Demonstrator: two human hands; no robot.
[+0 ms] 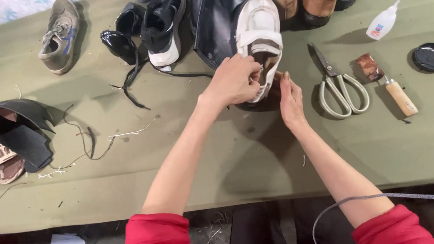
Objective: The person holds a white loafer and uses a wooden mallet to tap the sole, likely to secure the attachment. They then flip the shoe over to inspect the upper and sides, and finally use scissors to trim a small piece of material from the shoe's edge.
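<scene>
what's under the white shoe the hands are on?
Beneath the white shoe a dark brown block-like thing shows at the near end; left hand and right hand cover the rest, so its kind is unclear.

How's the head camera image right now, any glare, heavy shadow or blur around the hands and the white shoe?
Head view: even, soft light, no strong glare. The left hand and right hand are sharp on the white shoe. A dark shadow falls under the hands on the green table. Scissors cast a short shadow. Edges bow slightly from the wide lens.
</scene>
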